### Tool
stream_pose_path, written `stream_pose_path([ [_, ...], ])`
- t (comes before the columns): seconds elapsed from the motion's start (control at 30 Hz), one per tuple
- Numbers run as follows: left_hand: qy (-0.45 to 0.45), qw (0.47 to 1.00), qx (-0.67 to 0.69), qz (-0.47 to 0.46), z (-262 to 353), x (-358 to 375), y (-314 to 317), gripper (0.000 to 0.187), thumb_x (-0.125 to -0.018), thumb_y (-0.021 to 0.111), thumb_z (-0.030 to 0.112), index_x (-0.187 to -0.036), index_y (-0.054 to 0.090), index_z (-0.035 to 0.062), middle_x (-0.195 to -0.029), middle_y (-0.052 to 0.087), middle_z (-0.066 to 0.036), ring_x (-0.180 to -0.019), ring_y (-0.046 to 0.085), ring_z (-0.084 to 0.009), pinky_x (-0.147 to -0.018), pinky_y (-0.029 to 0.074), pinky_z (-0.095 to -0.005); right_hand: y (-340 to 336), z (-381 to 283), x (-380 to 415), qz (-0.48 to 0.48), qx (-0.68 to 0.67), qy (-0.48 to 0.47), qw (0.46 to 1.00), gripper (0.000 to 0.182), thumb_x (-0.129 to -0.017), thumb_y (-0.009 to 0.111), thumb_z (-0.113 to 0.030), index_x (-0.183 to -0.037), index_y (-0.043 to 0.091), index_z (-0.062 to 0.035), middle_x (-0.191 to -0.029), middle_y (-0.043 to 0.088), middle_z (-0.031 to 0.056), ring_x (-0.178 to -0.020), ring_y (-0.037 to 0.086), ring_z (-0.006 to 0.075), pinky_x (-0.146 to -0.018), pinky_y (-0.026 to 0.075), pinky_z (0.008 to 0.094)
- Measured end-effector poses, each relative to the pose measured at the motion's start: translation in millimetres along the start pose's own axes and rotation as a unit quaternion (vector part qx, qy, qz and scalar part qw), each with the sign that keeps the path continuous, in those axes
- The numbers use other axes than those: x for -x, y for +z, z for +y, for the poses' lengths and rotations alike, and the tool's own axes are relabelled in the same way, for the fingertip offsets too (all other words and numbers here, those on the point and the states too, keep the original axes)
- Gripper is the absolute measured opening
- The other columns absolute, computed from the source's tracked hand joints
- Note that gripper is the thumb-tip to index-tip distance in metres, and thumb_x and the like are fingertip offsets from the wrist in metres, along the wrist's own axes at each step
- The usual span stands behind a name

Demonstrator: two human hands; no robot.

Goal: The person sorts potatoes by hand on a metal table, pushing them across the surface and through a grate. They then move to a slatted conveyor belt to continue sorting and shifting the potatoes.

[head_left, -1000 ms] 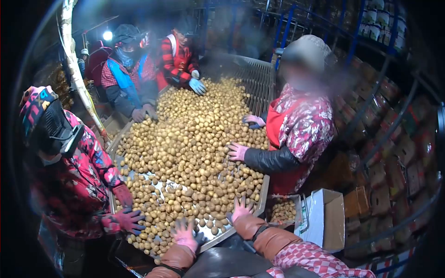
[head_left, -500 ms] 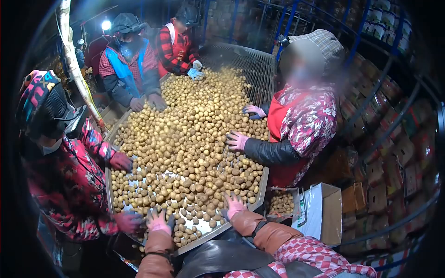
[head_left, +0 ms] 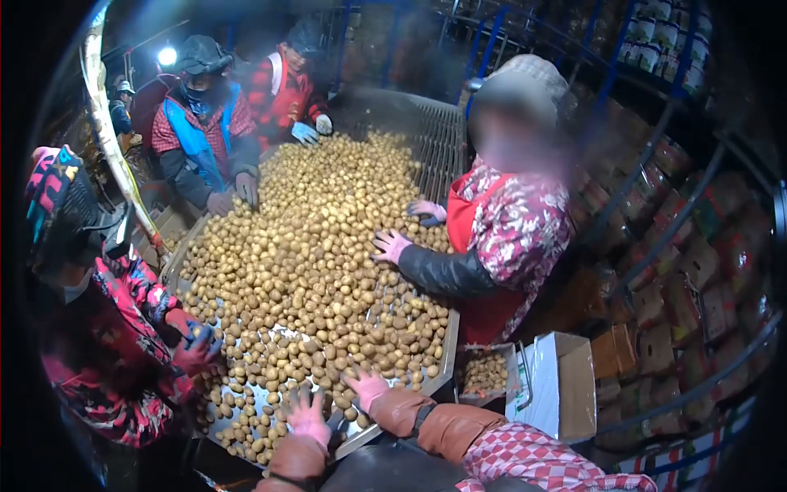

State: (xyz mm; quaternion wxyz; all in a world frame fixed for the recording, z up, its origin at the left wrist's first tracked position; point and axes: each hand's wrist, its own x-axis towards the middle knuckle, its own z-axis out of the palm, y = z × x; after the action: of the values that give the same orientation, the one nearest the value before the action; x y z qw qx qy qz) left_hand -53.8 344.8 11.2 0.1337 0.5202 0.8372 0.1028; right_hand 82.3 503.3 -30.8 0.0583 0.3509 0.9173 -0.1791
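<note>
A broad heap of potatoes (head_left: 303,246) covers a sorting table (head_left: 447,353) with a raised metal rim. My left hand (head_left: 308,420), in a pink glove with dark fingertips, lies at the near edge among scattered potatoes, its fingers spread. Close to its right, my right hand (head_left: 367,388), gloved the same way, reaches in over the rim. Its fingers are stretched out against the potatoes, and nothing shows gripped in either hand. Pale table surface shows between the potatoes around both hands.
Co-workers stand around the table; one person's gloved hands (head_left: 197,344) are at the left and another's hand (head_left: 392,246) rests on the potatoes at the right. A crate of potatoes (head_left: 485,373) and a cardboard box (head_left: 575,389) stand at the right. Slatted metal (head_left: 438,135) lies beyond the heap.
My hands have come closer together, the right one moving left. More loose potatoes lie at the near left of the table. The left co-worker's hands have drawn together near the rim.
</note>
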Motion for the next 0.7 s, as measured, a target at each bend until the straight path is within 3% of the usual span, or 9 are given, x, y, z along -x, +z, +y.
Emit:
stream_pose_path([
  [0.07, 0.058, 0.998, -0.040, -0.010, 0, -24, 9, 0.085, -0.080, 0.066, 0.069, -0.150, 0.049, 0.0236, -0.160, 0.035, -0.017, -0.152, 0.023, -0.0402, -0.118, 0.012, -0.0699, -15, -8, 10, -0.051, -0.022, 0.018, 0.998, 0.079, -0.082, 0.064, -0.006, -0.152, 0.043, -0.0364, -0.162, 0.035, 0.0104, -0.137, 0.046, 0.0423, -0.112, 0.044, 0.0491],
  [0.2, 0.100, 0.990, -0.100, -0.011, -25, -63, -12, 0.074, -0.085, 0.062, 0.068, -0.146, 0.052, 0.0278, -0.161, 0.037, -0.013, -0.152, 0.024, -0.0404, -0.118, 0.010, -0.0707, -20, 0, 18, -0.076, -0.039, 0.031, 0.996, 0.083, -0.081, 0.065, -0.003, -0.152, 0.042, -0.0393, -0.161, 0.035, 0.0098, -0.142, 0.041, 0.0406, -0.113, 0.043, 0.0488],
  [0.27, 0.029, 0.995, -0.085, 0.034, -40, -68, -17, 0.071, -0.084, 0.066, 0.064, -0.145, 0.053, 0.0278, -0.161, 0.037, -0.011, -0.152, 0.022, -0.0418, -0.118, 0.010, -0.0710, -20, 1, 21, -0.085, -0.034, 0.035, 0.995, 0.085, -0.080, 0.065, -0.003, -0.153, 0.041, -0.0403, -0.161, 0.035, 0.0097, -0.143, 0.040, 0.0401, -0.114, 0.043, 0.0487],
  [0.37, -0.106, 0.994, -0.025, -0.001, -66, -59, -30, 0.066, -0.086, 0.068, 0.057, -0.143, 0.055, 0.0272, -0.160, 0.039, -0.008, -0.153, 0.017, -0.0420, -0.117, 0.016, -0.0719, -12, 8, 17, -0.059, -0.053, 0.019, 0.997, 0.090, -0.079, 0.067, -0.001, -0.153, 0.038, -0.0425, -0.160, 0.036, 0.0110, -0.141, 0.042, 0.0405, -0.113, 0.043, 0.0485],
  [0.4, -0.091, 0.995, -0.013, 0.038, -86, -50, -15, 0.065, -0.087, 0.067, 0.056, -0.144, 0.055, 0.0261, -0.159, 0.040, -0.008, -0.153, 0.017, -0.0417, -0.117, 0.018, -0.0719, -7, 11, 15, -0.060, -0.054, 0.018, 0.997, 0.090, -0.079, 0.067, -0.001, -0.153, 0.038, -0.0425, -0.160, 0.036, 0.0110, -0.141, 0.042, 0.0405, -0.113, 0.043, 0.0485],
  [0.47, -0.108, 0.992, -0.061, 0.022, -94, -25, -16, 0.063, -0.090, 0.065, 0.054, -0.144, 0.054, 0.0244, -0.159, 0.042, -0.009, -0.153, 0.018, -0.0421, -0.117, 0.017, -0.0719, -3, 14, 14, -0.069, -0.053, 0.029, 0.996, 0.089, -0.080, 0.068, -0.002, -0.153, 0.039, -0.0426, -0.158, 0.038, 0.0118, -0.139, 0.045, 0.0397, -0.112, 0.044, 0.0474],
  [0.63, -0.159, 0.985, -0.042, 0.048, -117, 43, 7, 0.058, -0.091, 0.064, 0.046, -0.143, 0.055, 0.0220, -0.157, 0.042, -0.010, -0.151, 0.021, -0.0433, -0.117, 0.013, -0.0726, 13, 21, 11, 0.006, -0.055, -0.001, 0.998, 0.074, -0.089, 0.072, -0.028, -0.154, 0.038, -0.0355, -0.146, 0.049, 0.0151, -0.132, 0.051, 0.0374, -0.107, 0.047, 0.0470],
  [0.7, -0.195, 0.980, 0.015, 0.034, -117, 52, 8, 0.058, -0.089, 0.067, 0.042, -0.141, 0.055, 0.0186, -0.158, 0.038, -0.014, -0.150, 0.022, -0.0444, -0.120, 0.010, -0.0681, -16, 2, 12, -0.041, -0.056, 0.038, 0.997, 0.075, -0.088, 0.069, -0.020, -0.154, 0.039, -0.0364, -0.145, 0.049, 0.0157, -0.131, 0.052, 0.0371, -0.105, 0.049, 0.0466],
])
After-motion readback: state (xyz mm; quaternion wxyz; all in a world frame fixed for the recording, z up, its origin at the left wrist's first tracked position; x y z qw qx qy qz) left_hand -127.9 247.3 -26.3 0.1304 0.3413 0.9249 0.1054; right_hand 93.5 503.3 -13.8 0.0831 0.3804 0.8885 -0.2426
